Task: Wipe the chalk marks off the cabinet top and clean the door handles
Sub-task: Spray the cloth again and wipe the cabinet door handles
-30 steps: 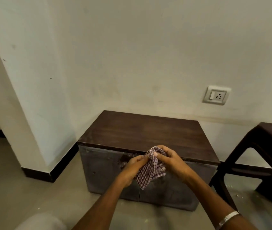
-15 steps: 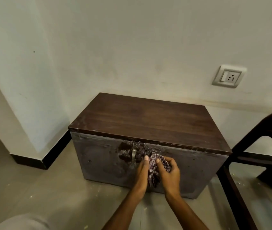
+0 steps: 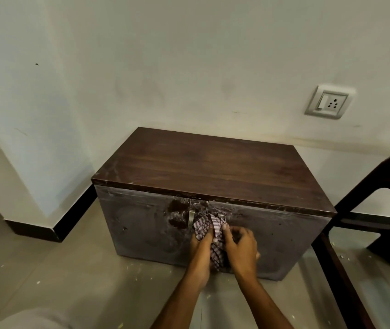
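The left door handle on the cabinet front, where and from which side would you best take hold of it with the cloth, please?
Pinch the left door handle across its narrow vertical metal strip, coming straight at the cabinet front. It stands bare beside the checked cloth, which the left hand and right hand bunch just right of it, probably over the other handle.

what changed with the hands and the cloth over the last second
Both hands, left hand and right hand, carried the checked purple-and-white cloth down from the front edge of the dark wooden cabinet top to the right door's handle, beside the bare metal left handle. Both still grip the cloth; the cabinet doors stay closed.
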